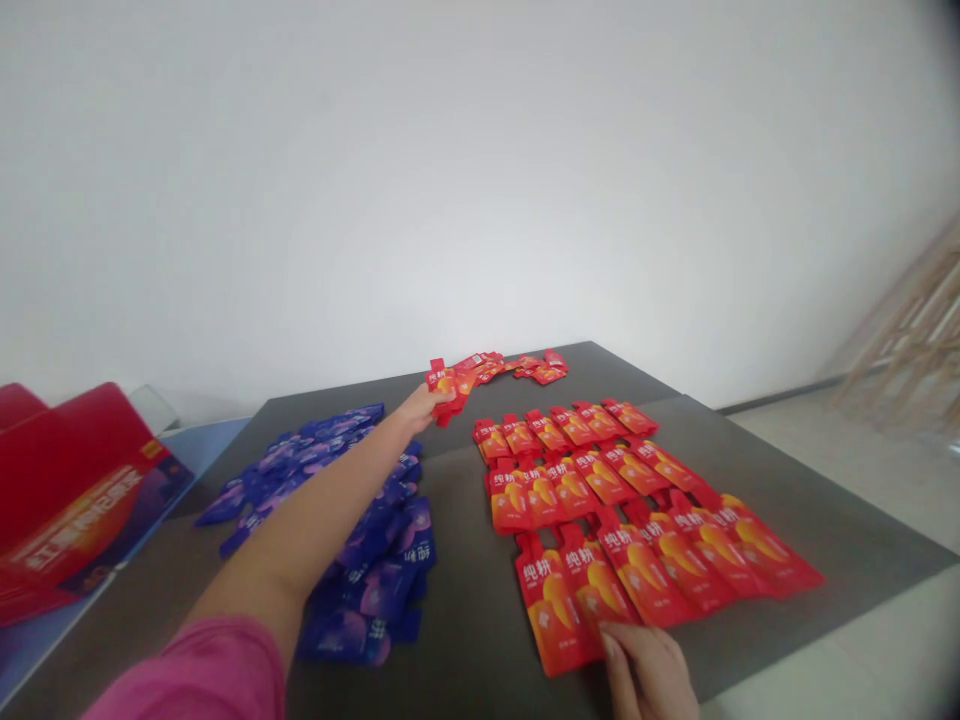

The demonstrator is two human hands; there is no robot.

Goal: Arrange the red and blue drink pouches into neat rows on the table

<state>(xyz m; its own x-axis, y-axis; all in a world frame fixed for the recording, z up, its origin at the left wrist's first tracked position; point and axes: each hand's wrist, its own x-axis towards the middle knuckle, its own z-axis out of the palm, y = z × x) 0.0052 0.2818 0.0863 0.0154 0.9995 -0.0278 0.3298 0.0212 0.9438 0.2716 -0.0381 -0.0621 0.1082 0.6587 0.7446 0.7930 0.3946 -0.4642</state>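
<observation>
The left hand (424, 407) is closed around red pouches (448, 388), its forearm stretched over the blue pouches (375, 560). The right hand (651, 668), fingers bent, touches the nearest of the rows of red pouches (637, 570); whether it pinches one, I cannot tell.

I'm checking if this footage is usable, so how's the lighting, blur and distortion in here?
Head view: soft, even light, no harsh glare; wall hazy, its corners darkened at right; wide-lens stretch on the near red pouches; rack smeared; fine print unreadable.
</observation>
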